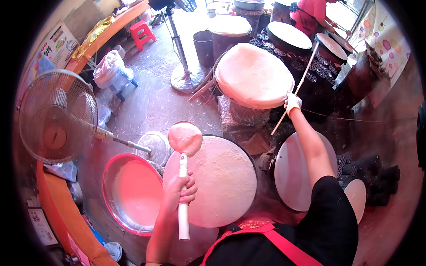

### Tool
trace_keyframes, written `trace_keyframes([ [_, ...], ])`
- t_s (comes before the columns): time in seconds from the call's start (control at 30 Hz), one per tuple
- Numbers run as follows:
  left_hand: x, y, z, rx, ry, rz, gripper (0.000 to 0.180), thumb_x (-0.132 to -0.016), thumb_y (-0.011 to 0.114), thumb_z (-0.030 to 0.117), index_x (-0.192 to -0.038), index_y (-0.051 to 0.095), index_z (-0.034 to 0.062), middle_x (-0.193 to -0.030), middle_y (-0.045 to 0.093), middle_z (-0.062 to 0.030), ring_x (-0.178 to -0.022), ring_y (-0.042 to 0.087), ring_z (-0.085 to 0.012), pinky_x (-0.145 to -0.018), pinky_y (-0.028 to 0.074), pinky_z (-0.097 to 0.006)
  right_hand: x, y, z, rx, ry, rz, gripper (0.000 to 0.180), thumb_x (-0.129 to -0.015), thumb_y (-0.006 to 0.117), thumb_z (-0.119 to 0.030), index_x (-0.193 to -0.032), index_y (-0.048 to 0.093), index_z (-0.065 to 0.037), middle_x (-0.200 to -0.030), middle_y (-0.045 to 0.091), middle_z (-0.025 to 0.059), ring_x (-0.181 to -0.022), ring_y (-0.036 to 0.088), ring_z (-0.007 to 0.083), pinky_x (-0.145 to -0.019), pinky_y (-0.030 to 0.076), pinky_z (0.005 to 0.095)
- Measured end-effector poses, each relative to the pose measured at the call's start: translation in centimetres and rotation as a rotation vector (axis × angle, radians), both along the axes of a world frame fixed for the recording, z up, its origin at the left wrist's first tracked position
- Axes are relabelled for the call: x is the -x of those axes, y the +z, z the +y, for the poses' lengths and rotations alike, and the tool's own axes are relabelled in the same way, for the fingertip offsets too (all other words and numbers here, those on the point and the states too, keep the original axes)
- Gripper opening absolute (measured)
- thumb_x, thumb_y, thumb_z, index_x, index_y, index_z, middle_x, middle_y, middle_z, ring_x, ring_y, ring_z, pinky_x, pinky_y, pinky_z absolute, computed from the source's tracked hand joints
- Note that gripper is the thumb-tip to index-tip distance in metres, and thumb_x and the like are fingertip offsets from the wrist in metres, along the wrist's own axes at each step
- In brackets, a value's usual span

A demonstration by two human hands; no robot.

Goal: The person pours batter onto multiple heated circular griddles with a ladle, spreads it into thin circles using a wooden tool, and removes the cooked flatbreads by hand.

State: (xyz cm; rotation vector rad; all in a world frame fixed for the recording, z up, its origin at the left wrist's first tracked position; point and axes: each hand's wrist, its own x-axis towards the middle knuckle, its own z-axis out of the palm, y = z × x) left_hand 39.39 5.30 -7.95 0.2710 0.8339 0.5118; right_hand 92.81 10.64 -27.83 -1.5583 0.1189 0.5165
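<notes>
My left hand [181, 191] is wrapped round the white tube handle of a ladle [183, 217]. The ladle's round head, coated in pale batter, is raised above the edge of a large round griddle [217, 181] with a pale layer spread over it. My right hand [293, 104], in a white glove, reaches far forward and is closed round a long thin stick [306, 73]. It is at the rim of a big stack of pale round sheets [255, 77]; whether the fingers also touch the sheets, I cannot tell. Left of the griddle stands a red-rimmed basin of batter [137, 195].
A bare round griddle [288, 173] lies under my right arm, with black perforated coal cylinders [368, 177] beyond it. A caged fan [57, 117] stands at left, another fan's pole [177, 44] farther back. A person in pink [313, 15] works at the far right.
</notes>
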Motion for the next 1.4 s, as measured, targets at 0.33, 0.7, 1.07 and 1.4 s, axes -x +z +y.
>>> trace_keyframes([
  [0.33,-4.5,2.2,-2.6,-0.131,-0.268,0.026,0.022,-0.092,0.046,0.006,-0.111,0.038,0.0006,-0.073,0.038,-0.0007,-0.051,0.034,-0.0037,-0.037,0.028,-0.015,3.2,5.0,-7.7,-0.182,0.06,-0.005,0.034,-0.093,0.055,-0.044,-0.092,0.058,-0.01,-0.06,0.04,-0.0037,-0.039,0.034,0.0044,-0.034,0.025,0.0221],
  [0.7,-23.1,7.3,-19.0,-1.308,-0.784,0.627,0.02,-0.087,0.058,0.019,-0.093,0.054,0.0006,-0.065,0.055,-0.0085,-0.052,0.055,-0.0184,-0.045,0.042,-0.032,10.9,17.6,-52.0,0.134,0.956,-1.084,0.053,-0.085,0.051,0.004,-0.137,0.046,-0.005,-0.099,0.063,0.0177,-0.083,0.063,0.0307,-0.077,0.05,0.0333],
  [1.07,-35.0,-6.8,-30.4,-1.605,-0.671,0.551,0.023,-0.074,0.064,0.014,-0.091,0.063,-0.0026,-0.062,0.064,-0.0146,-0.048,0.063,-0.0179,-0.048,0.05,-0.03,15.4,6.0,-70.2,-0.048,0.36,0.157,0.046,-0.097,0.047,-0.017,-0.142,0.041,-0.021,-0.069,0.054,-0.0037,-0.041,0.036,0.0024,-0.036,0.032,0.0179],
  [1.4,-39.6,-13.6,-28.6,-1.562,-0.19,0.833,0.027,-0.069,0.068,0.022,-0.085,0.062,0.0016,-0.075,0.065,-0.0186,-0.069,0.064,-0.0344,-0.066,0.049,-0.043,16.3,1.5,-55.4,-0.264,0.218,0.127,0.044,-0.096,0.05,-0.018,-0.139,0.046,-0.024,-0.067,0.045,-0.002,-0.042,0.037,0.0067,-0.038,0.034,0.0236],
])
